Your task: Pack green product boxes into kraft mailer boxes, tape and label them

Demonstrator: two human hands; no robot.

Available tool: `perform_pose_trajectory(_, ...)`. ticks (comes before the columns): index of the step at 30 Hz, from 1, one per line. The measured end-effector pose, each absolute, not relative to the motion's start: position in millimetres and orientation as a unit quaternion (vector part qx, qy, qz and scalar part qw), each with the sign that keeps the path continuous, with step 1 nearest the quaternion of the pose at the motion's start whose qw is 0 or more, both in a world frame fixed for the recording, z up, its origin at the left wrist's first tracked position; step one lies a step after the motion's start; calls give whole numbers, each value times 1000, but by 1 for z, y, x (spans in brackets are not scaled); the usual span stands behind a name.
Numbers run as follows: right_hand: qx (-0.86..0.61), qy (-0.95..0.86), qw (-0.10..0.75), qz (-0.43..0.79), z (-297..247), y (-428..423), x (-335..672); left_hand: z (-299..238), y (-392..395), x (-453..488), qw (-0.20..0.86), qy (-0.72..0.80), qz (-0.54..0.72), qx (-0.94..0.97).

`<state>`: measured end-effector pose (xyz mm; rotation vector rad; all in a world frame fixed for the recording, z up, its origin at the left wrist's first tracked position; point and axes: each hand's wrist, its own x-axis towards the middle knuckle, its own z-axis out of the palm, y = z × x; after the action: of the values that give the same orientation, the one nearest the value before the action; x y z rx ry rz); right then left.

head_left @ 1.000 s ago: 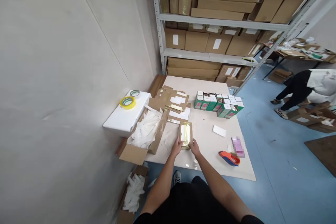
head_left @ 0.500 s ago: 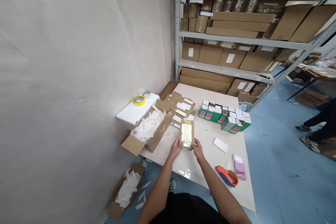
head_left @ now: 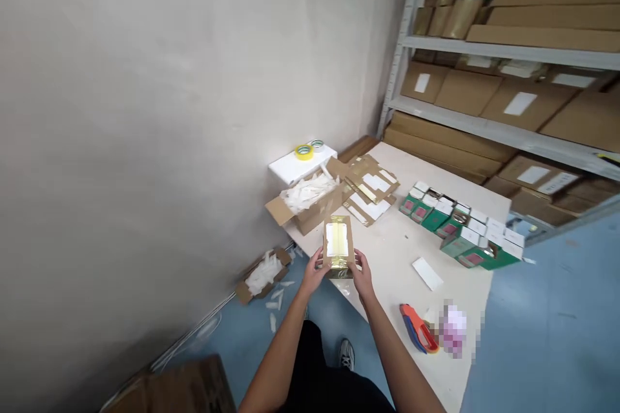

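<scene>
Taped carton (head_left: 338, 245), lower centre of frame, looks stiff and light; its sides suit gripping, its tape may be slick. Left hand (head_left: 314, 269) and right hand (head_left: 362, 273), fingers partly curled, hold its lower sides. Bench (head_left: 382, 251) edge runs behind it; bare room rightward reaches green boxes (head_left: 443, 214) and a flat white slab (head_left: 427, 273).

Your left hand (head_left: 312, 275) and right hand (head_left: 363, 277) are bare, their fingers (head_left: 359, 259) slender, and your forearms (head_left: 285, 343) are bare too, narrow at the wrists and widening smoothly toward the elbows. Below them you wear plain black clothing (head_left: 334, 390), matte and so dark that top and trousers run together. Your shoe (head_left: 346, 353) is sneaker-like, pale grey-white with darker patches, its finer markings too small to make out.
</scene>
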<state>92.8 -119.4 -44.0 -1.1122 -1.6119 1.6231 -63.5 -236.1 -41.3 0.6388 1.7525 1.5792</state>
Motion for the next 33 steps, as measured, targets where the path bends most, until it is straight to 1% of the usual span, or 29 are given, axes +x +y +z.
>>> perform_pose_trajectory(7, -276, -661, 177, 675, -32, -200, 41, -36, -367, -56, 217, 699, 670, 121)
perform_pose_trajectory(12, -164, -697, 106, 690, -24, -279, -4, -32, -462, -50, 103, 696, 711, 14)
perform_pose_trajectory(16, -122, -713, 57, 688, -37, -365, -29, -36, -548, -40, 46, 695, 712, -91)
perform_pose_trajectory(23, -86, -732, -125, 664, -72, -540, -31, -48, -715, 8, -3, 707, 660, -252)
perform_pose_trajectory(27, -55, -726, -194, 658, -76, -632, -36, -47, -786, 37, -58, 668, 669, -322)
perform_pose_trajectory(30, 4, -705, -200, 681, -61, -697, -57, -32, -834, 37, -128, 635, 692, -319)
perform_pose_trajectory(31, 26, -698, -186, 690, -53, -716, -66, -22, -850, 33, -146, 630, 696, -312)
perform_pose_trajectory(33, 41, -714, -143, 684, -34, -749, -86, 8, -878, 22, -183, 653, 654, -334)
